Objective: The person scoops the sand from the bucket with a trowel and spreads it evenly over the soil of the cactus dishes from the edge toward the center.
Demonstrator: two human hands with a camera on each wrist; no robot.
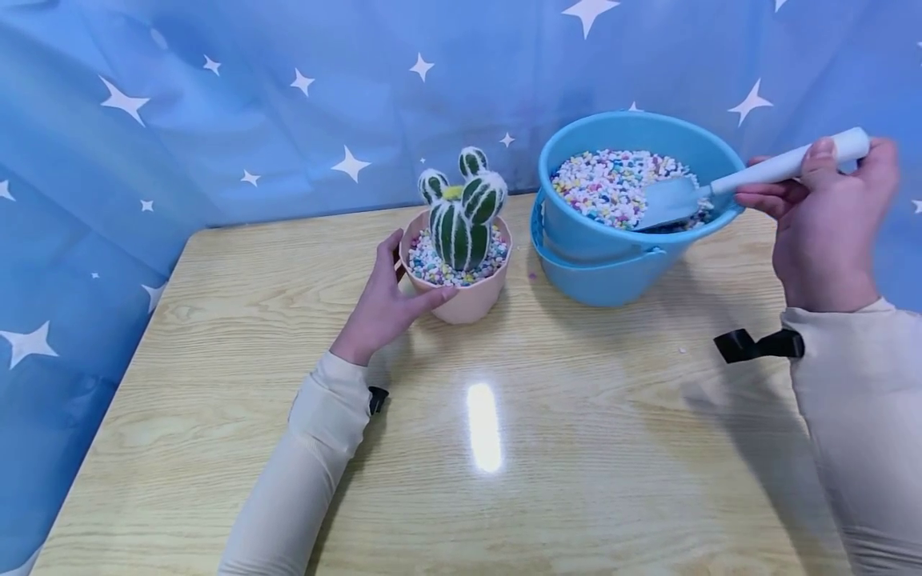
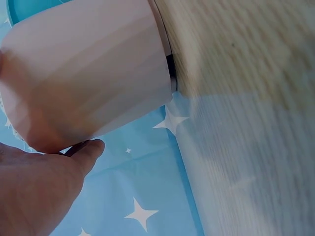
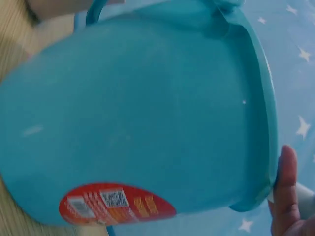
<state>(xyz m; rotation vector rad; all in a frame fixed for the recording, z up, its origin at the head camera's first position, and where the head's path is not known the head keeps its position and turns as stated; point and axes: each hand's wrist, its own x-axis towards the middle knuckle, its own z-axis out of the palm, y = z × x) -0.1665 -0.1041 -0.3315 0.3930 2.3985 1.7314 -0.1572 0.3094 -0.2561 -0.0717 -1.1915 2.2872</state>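
Note:
My left hand (image 1: 389,300) grips a pale pink flowerpot (image 1: 471,304), thumb along the near rim and fingers at its left side. Multicoloured pebbles fill the pot around a green cactus (image 1: 461,224) with white fuzzy stripes. In the left wrist view the pot's smooth side (image 2: 93,73) is large, fingertips right at it. With my right hand (image 1: 831,216) I hold the white handle of a small shovel (image 1: 673,202). Its light blue blade rests among pebbles (image 1: 605,180) inside a blue bucket (image 1: 605,280), and my fingers are right at the bucket's rim.
The wooden table (image 1: 562,472) reaches back to a blue curtain (image 1: 274,120) with white stars. The bucket's handle hangs down its near side. A red label (image 3: 115,204) marks its outer wall. One stray pebble (image 1: 682,350) lies on the table before the bucket.

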